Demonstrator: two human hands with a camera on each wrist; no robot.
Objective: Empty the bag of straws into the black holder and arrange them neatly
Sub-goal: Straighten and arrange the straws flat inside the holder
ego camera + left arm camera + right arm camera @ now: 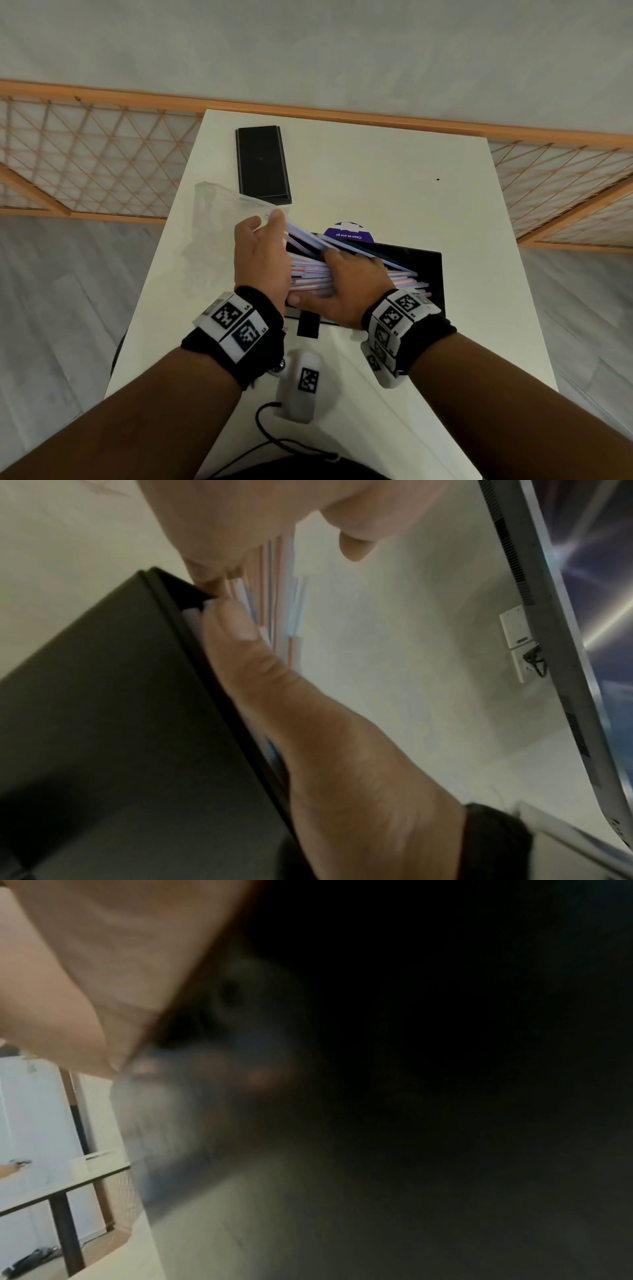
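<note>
The black holder [430, 267] stands on the white table [394, 171], with a loose bundle of pastel straws [308, 240] lying across it, several angled and sticking out to the left. My right hand [346, 284] lies over the bundle, fingers curled on top and thumb at its near side. My left hand [263, 257] is held flat against the straws' left ends, fingers straight. The left wrist view shows the holder's wall [103, 723], the straws [284, 601], the right thumb [236, 631] on them and my left hand [240, 520]. The right wrist view is mostly dark.
A crumpled clear plastic bag [219, 233] lies left of the holder. A black lid [262, 164] lies at the far left of the table. A purple round label [347, 233] shows behind the holder. A white tagged device [301, 383] with a cable sits near me.
</note>
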